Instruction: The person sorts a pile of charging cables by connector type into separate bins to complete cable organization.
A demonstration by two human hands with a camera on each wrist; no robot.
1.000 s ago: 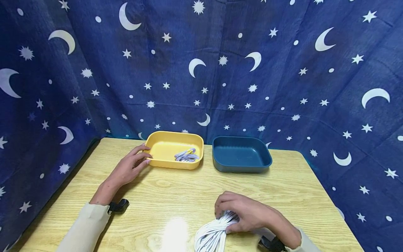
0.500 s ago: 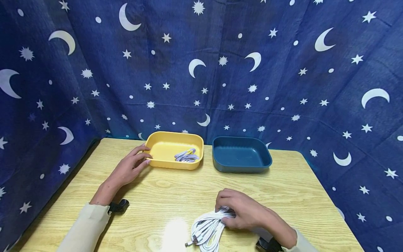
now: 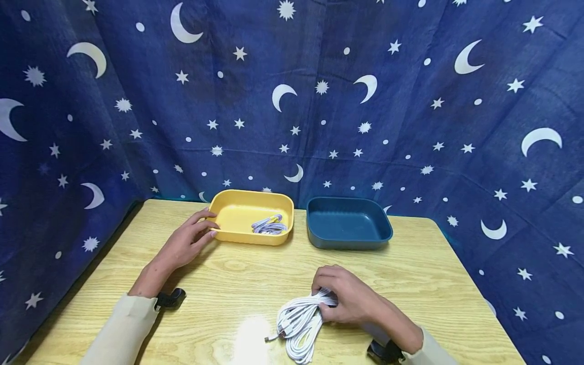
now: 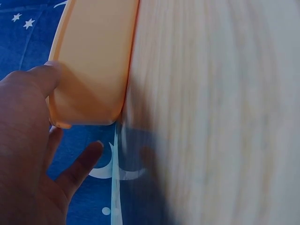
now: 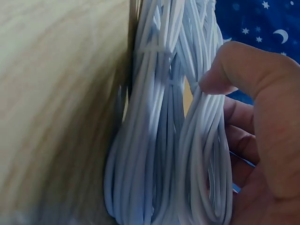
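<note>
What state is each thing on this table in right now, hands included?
White cable bundle: coiled, lying on the wooden table, gripped at one end.
Right hand: curled round the white cables.
Left hand: fingers straight, touching the yellow tray's rim.
Yellow tray: upright, holds one small coiled cable.
Blue tray: upright, nothing visible inside.

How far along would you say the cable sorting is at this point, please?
Done: one coiled cable lies in the yellow tray, steadied by the left hand. In hand: the right hand grips the white cable bundle on the table. Left: the blue tray holds nothing.
</note>
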